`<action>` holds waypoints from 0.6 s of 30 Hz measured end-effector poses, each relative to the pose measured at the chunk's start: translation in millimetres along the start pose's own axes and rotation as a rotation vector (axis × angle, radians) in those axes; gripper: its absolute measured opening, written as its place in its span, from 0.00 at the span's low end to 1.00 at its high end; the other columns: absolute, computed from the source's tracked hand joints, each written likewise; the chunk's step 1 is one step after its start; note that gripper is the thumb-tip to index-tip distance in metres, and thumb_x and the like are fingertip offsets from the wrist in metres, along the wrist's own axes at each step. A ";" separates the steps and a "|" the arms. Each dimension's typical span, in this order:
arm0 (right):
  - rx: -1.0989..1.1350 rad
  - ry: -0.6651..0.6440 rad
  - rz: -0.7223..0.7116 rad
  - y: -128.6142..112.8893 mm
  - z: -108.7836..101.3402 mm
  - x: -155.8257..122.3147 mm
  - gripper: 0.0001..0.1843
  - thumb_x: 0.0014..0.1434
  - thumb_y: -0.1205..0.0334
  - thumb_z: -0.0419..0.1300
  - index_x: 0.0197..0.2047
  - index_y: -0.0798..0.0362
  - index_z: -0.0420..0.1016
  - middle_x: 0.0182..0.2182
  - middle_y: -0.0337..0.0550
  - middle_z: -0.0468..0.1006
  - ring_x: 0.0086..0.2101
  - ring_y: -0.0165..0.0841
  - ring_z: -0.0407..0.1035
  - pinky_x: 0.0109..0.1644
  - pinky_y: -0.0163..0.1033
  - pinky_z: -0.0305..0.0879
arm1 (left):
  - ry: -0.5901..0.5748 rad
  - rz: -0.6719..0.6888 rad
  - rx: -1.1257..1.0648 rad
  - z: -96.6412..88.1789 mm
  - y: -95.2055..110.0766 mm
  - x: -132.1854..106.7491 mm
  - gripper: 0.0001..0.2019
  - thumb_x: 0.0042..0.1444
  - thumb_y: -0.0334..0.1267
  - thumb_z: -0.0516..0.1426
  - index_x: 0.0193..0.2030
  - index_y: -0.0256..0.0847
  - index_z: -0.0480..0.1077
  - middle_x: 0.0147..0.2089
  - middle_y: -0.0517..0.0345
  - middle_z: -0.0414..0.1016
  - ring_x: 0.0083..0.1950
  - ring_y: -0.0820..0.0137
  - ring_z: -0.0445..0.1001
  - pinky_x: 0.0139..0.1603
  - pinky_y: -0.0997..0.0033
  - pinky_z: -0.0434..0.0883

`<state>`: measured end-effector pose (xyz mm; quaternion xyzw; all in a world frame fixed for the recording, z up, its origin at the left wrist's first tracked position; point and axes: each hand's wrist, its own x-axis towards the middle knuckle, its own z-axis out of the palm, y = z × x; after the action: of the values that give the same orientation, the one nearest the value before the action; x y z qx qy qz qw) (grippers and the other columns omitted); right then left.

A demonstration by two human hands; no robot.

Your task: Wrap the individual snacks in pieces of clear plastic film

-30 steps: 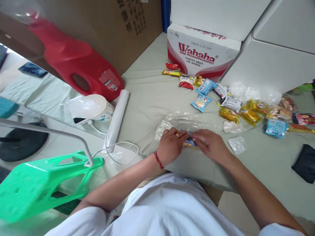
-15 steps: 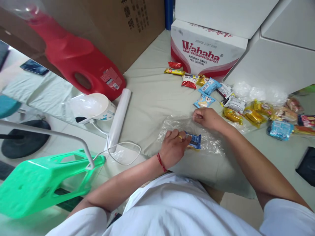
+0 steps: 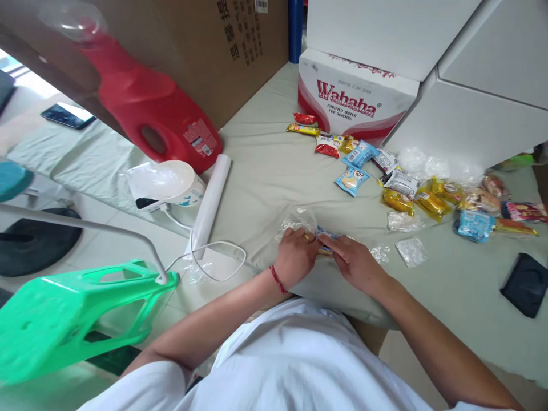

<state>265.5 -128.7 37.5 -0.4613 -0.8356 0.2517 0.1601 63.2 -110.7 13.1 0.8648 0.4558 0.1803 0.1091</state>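
Both my hands meet over a small blue snack packet point(image 3: 329, 233) at the front edge of the cloth-covered surface. Clear plastic film point(image 3: 302, 217) lies around the packet, its crumpled part showing beyond my left hand. My left hand point(image 3: 297, 254), with a ring and a red string bracelet, has its fingers curled on the packet's left end and the film. From the right, my right hand point(image 3: 359, 265) presses the film onto the packet, its fingertips touching those of the left. Both hands partly cover the packet, and something yellow shows at its lower edge.
Several wrapped snacks point(image 3: 351, 180) spread toward the right, beside crumpled plastic point(image 3: 411, 251) and a black object point(image 3: 524, 284). A Wahaha box point(image 3: 355, 97) stands behind. Left are a red jug point(image 3: 154, 108), a white roll point(image 3: 210, 205), a corded white cup-like container point(image 3: 180, 182) and a green stool point(image 3: 64, 314).
My right hand has come down and left from the film's far edge onto the packet, beside my left hand. The film, spread wide before, is now gathered close around the packet.
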 end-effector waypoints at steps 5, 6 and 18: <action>0.010 0.005 -0.018 5.6 20.7 -7.7 0.35 0.69 0.73 0.48 0.77 0.46 0.58 0.42 0.50 0.78 0.39 0.39 0.71 0.46 0.44 0.72 | 0.039 0.006 -0.399 0.3 -10.7 -0.5 0.14 0.62 0.29 0.52 0.31 0.43 0.78 0.28 0.56 0.77 0.36 0.65 0.73 0.45 0.60 0.64; 0.033 0.002 -0.019 6.0 21.6 -7.6 0.36 0.68 0.73 0.48 0.77 0.45 0.57 0.43 0.50 0.78 0.40 0.39 0.72 0.47 0.45 0.73 | 0.051 0.012 -0.497 0.0 -13.6 -0.3 0.13 0.61 0.30 0.53 0.32 0.43 0.78 0.29 0.56 0.78 0.36 0.66 0.73 0.45 0.61 0.65; -0.029 -0.076 0.053 -1.3 27.9 -3.8 0.25 0.66 0.73 0.53 0.61 0.48 0.81 0.37 0.48 0.76 0.37 0.38 0.68 0.42 0.39 0.66 | 0.106 -0.505 -0.893 -6.8 -26.9 5.8 0.22 0.66 0.58 0.52 0.32 0.42 0.71 0.30 0.57 0.74 0.36 0.66 0.72 0.43 0.65 0.70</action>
<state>252.6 -140.1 15.2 -0.4758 -0.8321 0.2610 0.1146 43.3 -90.6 11.0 0.5866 0.5341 0.3686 0.4846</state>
